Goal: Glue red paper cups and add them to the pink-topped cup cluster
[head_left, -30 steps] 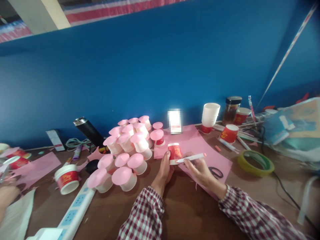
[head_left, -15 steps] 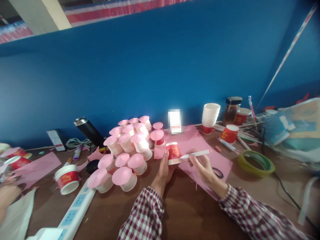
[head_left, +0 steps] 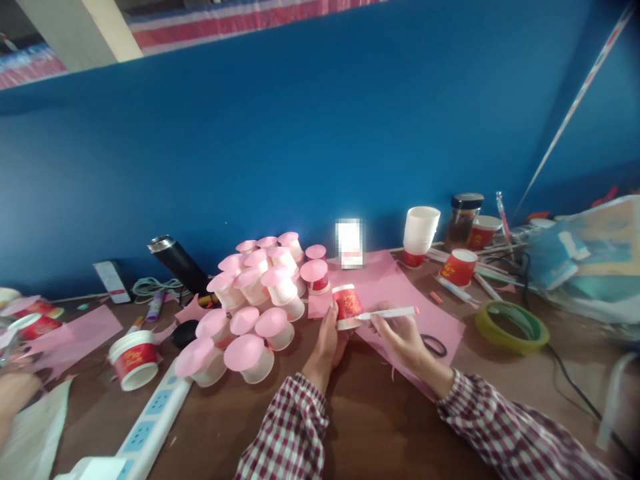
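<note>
The left hand grasped a red cup inside the back edge of the table; the right hand pinched a white marker, tip just beside the cup. Brown surface stretched between the sleeves; the near edge was cut off.

A blue partition rises behind a brown table.

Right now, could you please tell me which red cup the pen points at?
The red cup in the person's left hand; neither hand holds any of the others.
</note>
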A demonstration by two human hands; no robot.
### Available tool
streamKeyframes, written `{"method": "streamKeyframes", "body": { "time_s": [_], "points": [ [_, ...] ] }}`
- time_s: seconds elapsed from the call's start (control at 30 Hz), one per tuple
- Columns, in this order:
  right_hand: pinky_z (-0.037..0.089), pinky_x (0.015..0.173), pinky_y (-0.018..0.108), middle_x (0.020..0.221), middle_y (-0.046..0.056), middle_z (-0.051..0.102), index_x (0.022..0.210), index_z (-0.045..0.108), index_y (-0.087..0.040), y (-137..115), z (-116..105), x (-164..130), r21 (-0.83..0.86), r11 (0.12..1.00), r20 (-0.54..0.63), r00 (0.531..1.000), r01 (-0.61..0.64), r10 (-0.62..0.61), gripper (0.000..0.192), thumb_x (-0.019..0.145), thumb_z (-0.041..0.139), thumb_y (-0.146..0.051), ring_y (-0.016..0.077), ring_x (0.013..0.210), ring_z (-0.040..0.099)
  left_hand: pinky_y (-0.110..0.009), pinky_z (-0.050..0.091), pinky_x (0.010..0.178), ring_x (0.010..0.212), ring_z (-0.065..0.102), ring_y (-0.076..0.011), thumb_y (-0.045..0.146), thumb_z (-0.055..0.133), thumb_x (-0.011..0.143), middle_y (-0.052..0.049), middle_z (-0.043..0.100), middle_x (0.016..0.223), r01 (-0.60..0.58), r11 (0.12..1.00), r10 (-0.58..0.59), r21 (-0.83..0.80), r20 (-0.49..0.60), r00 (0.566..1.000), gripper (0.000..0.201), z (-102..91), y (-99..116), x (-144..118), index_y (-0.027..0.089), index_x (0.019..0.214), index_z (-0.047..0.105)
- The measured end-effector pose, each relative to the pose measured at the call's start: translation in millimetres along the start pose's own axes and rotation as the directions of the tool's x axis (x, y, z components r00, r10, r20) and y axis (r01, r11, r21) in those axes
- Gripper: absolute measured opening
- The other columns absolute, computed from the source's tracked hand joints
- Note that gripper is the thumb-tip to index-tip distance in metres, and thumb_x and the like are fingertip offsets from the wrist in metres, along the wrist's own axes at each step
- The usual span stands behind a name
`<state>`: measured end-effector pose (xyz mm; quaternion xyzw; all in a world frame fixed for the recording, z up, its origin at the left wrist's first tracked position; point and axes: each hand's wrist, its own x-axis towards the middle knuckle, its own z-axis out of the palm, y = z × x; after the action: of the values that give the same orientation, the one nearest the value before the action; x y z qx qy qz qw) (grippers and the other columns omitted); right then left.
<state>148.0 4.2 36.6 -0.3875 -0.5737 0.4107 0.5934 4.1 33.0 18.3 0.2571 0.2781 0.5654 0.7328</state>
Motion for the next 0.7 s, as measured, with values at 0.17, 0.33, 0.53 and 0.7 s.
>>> {"method": "streamKeyframes", "body": {
  "time_s": [0.17, 0.33, 0.53, 0.7],
  "points": [
    [0.044, 0.060, 0.025, 0.069, 0.000, 0.058, 0.074, 0.059, -0.018, 2.4, -1.2, 0.1, -0.074, 0.997, 0.043, 0.999, 0.018, -0.014, 0.026, 0.094, 0.057, -0.036, 0.0121, 0.063, 0.053, -0.041, 0.045, 0.096, 0.096, 0.065, -0.0259, 0.051, 0.066, 0.084, -0.010, 0.070, 0.095, -0.007, 1.000, 0.007, 0.019, -0.002, 1.000, 0.040, -0.3, -1.4, 0.2, 0.013, 0.097, 0.066],
    [0.046, 0.061, 0.025, 0.075, 0.003, 0.062, 0.083, 0.062, -0.018, 2.0, -0.9, 0.6, -0.089, 0.996, 0.009, 1.000, 0.030, -0.030, 0.023, 0.094, 0.057, -0.037, 0.0141, 0.067, 0.057, -0.039, 0.045, 0.095, 0.095, 0.064, -0.0241, 0.051, 0.065, 0.084, -0.009, 0.070, 0.096, -0.024, 0.999, 0.024, 0.035, 0.015, 1.000, 0.040, -2.1, -2.8, 1.3, 0.013, 0.094, 0.066],
    [0.049, 0.063, 0.026, 0.076, 0.003, 0.062, 0.080, 0.063, -0.018, 2.4, -0.3, 0.5, -0.078, 0.996, 0.046, 0.998, 0.042, -0.039, 0.025, 0.094, 0.057, -0.038, 0.0142, 0.068, 0.058, -0.039, 0.046, 0.093, 0.095, 0.065, -0.0257, 0.060, 0.064, 0.082, -0.010, 0.071, 0.092, -0.004, 0.998, 0.004, 0.057, 0.012, 1.000, 0.050, -0.2, -1.9, 1.6, 0.012, 0.096, 0.066],
    [0.051, 0.066, 0.027, 0.080, 0.004, 0.065, 0.087, 0.064, -0.019, 9.2, -1.7, -0.1, -0.059, 0.998, -0.002, 0.999, 0.036, -0.036, 0.023, 0.095, 0.057, -0.039, 0.0160, 0.073, 0.061, -0.038, 0.048, 0.090, 0.090, 0.065, -0.0242, 0.061, 0.064, 0.081, -0.010, 0.071, 0.090, -0.017, 0.997, 0.017, 0.070, -0.004, 1.000, 0.050, -2.0, -4.9, 3.1, 0.013, 0.096, 0.066]
  ]
}}
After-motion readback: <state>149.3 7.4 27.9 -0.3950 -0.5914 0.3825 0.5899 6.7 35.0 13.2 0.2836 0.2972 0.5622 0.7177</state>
